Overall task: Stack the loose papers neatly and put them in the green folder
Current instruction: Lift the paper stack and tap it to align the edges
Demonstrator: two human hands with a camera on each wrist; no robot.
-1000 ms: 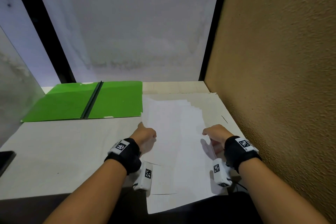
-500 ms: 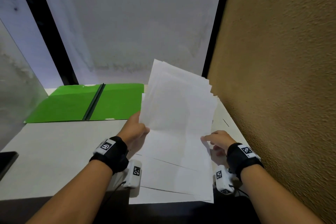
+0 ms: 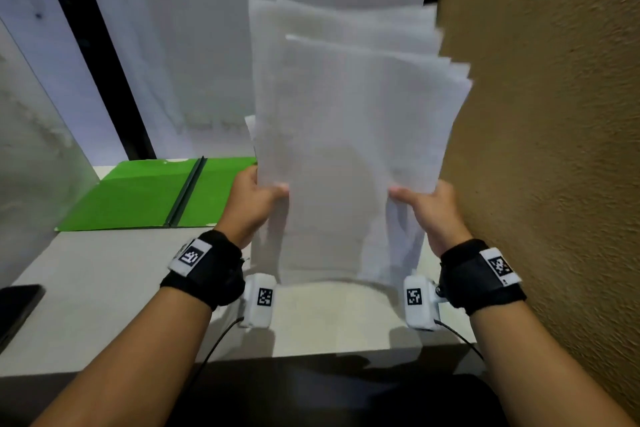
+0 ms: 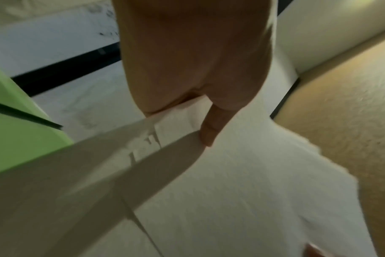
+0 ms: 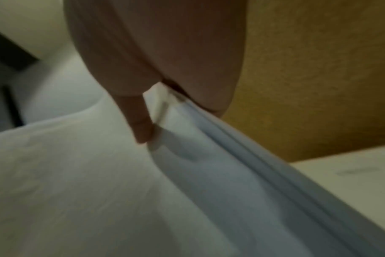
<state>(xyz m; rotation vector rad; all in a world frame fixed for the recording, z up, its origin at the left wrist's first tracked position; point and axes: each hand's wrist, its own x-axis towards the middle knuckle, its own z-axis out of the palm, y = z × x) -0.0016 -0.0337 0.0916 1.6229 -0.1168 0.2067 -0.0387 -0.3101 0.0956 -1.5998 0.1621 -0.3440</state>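
Several white papers stand upright above the table, their top edges fanned and uneven. My left hand pinches their left edge, thumb on the near face. My right hand pinches the right edge the same way. The left wrist view shows a thumb pressed on the papers; in the right wrist view a thumb presses the sheet stack. The green folder lies open and flat at the table's back left, also seen as the green folder.
A tan textured wall stands close along the right side. A white panel with a black strip rises behind the table. A dark flat object lies at the left edge. The table's front edge runs below my wrists.
The papers lay flat on the table a second ago. Both hands have lifted them off the surface and turned them upright, with the right hand now gripping their edge.
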